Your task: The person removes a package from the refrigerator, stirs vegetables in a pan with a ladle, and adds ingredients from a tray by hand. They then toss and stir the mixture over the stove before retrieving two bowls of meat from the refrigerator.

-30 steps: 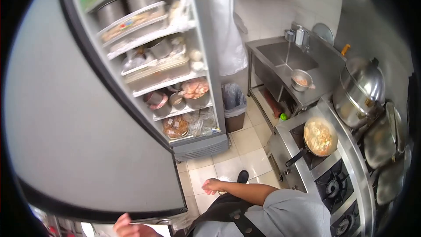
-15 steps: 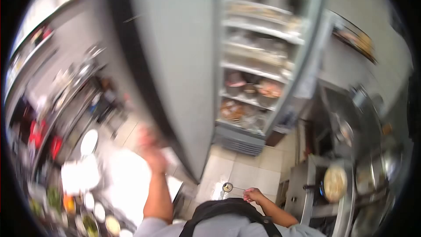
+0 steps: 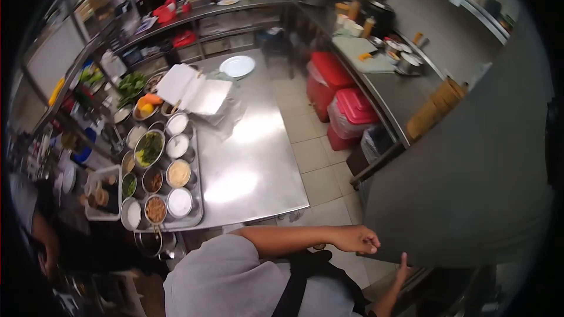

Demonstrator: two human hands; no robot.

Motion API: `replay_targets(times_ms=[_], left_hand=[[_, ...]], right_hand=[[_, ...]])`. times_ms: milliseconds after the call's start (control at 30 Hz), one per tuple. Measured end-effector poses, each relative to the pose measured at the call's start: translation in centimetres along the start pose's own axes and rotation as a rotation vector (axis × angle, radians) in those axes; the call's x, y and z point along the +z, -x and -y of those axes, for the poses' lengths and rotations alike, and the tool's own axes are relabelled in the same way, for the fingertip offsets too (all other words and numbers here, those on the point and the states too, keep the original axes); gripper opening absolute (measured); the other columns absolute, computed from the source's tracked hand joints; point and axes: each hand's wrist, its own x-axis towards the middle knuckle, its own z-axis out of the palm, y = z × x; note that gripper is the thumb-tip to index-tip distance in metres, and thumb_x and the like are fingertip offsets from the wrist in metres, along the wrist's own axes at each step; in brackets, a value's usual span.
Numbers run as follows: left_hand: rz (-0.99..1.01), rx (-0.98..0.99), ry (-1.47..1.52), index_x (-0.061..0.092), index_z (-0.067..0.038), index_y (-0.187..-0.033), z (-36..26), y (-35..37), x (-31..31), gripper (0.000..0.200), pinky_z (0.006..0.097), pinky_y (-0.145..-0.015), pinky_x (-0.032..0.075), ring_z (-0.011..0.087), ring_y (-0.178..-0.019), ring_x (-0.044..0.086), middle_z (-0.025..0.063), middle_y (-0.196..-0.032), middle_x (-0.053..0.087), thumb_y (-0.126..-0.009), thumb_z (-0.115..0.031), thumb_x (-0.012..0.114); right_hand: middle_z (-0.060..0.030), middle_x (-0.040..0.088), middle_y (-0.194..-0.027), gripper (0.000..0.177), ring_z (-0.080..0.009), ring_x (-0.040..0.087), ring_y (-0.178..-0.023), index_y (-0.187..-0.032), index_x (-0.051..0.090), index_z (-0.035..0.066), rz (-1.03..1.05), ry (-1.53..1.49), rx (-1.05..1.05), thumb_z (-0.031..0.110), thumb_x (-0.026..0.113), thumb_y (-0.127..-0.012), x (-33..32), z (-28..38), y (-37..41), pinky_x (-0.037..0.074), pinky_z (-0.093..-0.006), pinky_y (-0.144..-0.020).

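My left hand (image 3: 357, 239) reaches across in front of me, fingers curled, close to the lower corner of a large grey door (image 3: 464, 199). Nothing shows in its fingers. Low by the same door is my right hand (image 3: 404, 273), thumb raised and its other fingers mostly hidden. A small round ladle bowl (image 3: 318, 246) peeks out beneath my left forearm; the handle toward my right hand is mostly covered.
A steel table (image 3: 252, 152) bears a tray (image 3: 197, 214) of filled metal tubs, an open white foam box (image 3: 202, 94) and a white plate (image 3: 237, 66). Red bins (image 3: 352, 105) stand by a side counter (image 3: 405, 88). Another person's arm (image 3: 44, 232) is at far left.
My view has swung left from the open fridge shelves and stove to the prep table. My left hand has come across my body to the door, which now fills the right side.
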Motion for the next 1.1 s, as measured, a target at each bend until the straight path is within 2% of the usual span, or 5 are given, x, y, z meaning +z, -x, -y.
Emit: replay_targets(times_ms=[300,433,767,967,1100], left_hand=[[-0.730,-0.557,-0.279,0.052,-0.004,-0.118,13.8,2.4,-2.5,0.046,0.0294,-0.071,0.050,0.0156,-0.080,0.061,0.0126,-0.097,0.064,-0.085,-0.034,0.062],[-0.724,-0.877,-0.034,0.049,-0.003,-0.122,17.6,1.8,-2.5,0.058,0.0376,-0.088,0.046,0.0318,-0.101,0.059,0.0198,-0.102,0.062,-0.079,-0.039,0.065],[-0.855,-0.966,-0.377,0.040,0.001,-0.129,24.0,-2.7,-1.1,0.071,0.0393,-0.100,0.038,0.0383,-0.113,0.051,0.0243,-0.122,0.052,-0.077,-0.039,0.065],[-0.799,-0.753,-0.229,0.062,0.002,-0.084,23.3,-5.8,-4.1,0.034,0.0338,-0.064,0.050,0.0204,-0.066,0.065,0.0118,-0.068,0.065,-0.088,-0.030,0.053],[-0.769,-0.890,-0.172,0.062,0.002,-0.081,16.7,-10.7,-6.7,0.036,0.0345,-0.062,0.049,0.0216,-0.067,0.065,0.0116,-0.067,0.064,-0.092,-0.029,0.047]], right_hand=[[-0.0178,0.050,-0.125,0.069,-0.0277,0.049,-0.111,-0.125,0.043,-0.010,-0.144,0.226,-0.050,0.002,0.077,-0.066,-10.0,-6.3,-18.7,0.036,-0.0359,-0.099],[-0.0203,0.049,-0.126,0.073,-0.0303,0.048,-0.113,-0.123,0.042,-0.012,-0.277,0.250,0.054,-0.006,0.076,-0.060,-10.4,-6.4,-23.5,0.034,-0.0365,-0.100],[-0.0189,0.048,-0.127,0.077,-0.0305,0.049,-0.113,-0.127,0.037,-0.011,-0.356,0.230,0.078,-0.004,0.075,-0.060,-9.5,0.2,-24.1,0.033,-0.0347,-0.102],[-0.0159,0.060,-0.105,0.056,-0.0292,0.062,-0.090,-0.115,0.051,-0.008,0.288,0.491,0.623,0.021,0.074,-0.073,-7.1,-3.7,-22.1,0.056,-0.0400,-0.059],[-0.0131,0.064,-0.094,0.039,-0.0222,0.065,-0.076,-0.102,0.059,-0.003,0.539,0.384,0.700,0.025,0.070,-0.077,-1.3,-7.8,-19.2,0.054,-0.0332,-0.053]])
